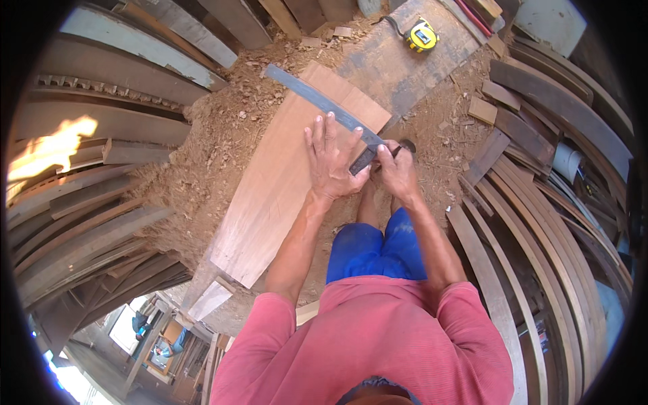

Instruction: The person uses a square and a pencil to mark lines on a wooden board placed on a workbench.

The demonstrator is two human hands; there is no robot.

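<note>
A wide reddish-brown board (pixel 270 182) lies slanted on the ground in front of me. Across its far part rests a carpenter's square (pixel 317 100), its long grey metal blade running to a dark stock at the board's right edge. My left hand (pixel 331 158) lies palm down on the board, fingers spread. Its fingertips press on the blade, and its thumb reaches beside the stock. Closed near the blade's right end is my right hand (pixel 399 174), its thumb pointing at the square's corner. A dark rounded thing shows just past its fingers; what the hand holds is hidden.
A yellow tape measure (pixel 421 36) sits on a worn plank (pixel 412 67) at the far side. Sawdust and wood chips (pixel 196 175) cover the ground. Stacked timber stands on the left (pixel 101 216) and right (pixel 540 236). A small wood block (pixel 482 111) lies right of the board.
</note>
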